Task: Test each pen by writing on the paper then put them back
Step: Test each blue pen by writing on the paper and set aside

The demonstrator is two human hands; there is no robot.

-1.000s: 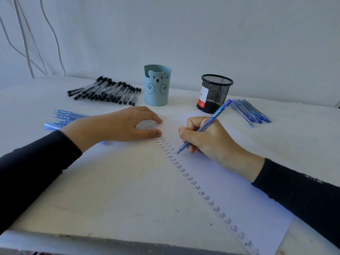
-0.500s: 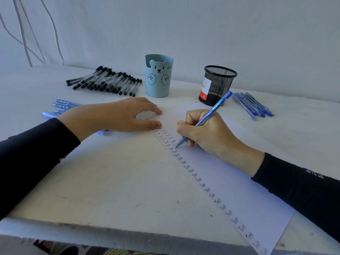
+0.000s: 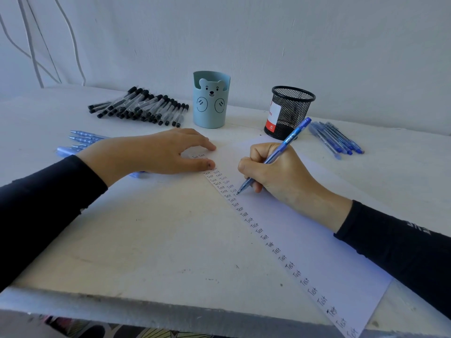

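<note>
A white sheet of paper [image 3: 305, 240] lies on the table with columns of the word "Test" down its left edge. My right hand [image 3: 278, 174] grips a blue pen [image 3: 288, 140] with its tip touching the paper beside the second column. My left hand [image 3: 156, 153] rests flat on the paper's top left corner, fingers straight. Behind stand a light blue bear pen cup [image 3: 211, 101] and a black mesh pen cup [image 3: 289, 111].
A heap of black-capped pens [image 3: 141, 107] lies at the back left. Several blue pens [image 3: 81, 140] lie behind my left wrist, and more blue pens [image 3: 335, 139] lie right of the mesh cup. The table's front edge [image 3: 146, 311] is near me.
The pen tip has shifted slightly down the second column as my right hand writes. My left hand has stayed on the paper. The camera has tilted a little.
</note>
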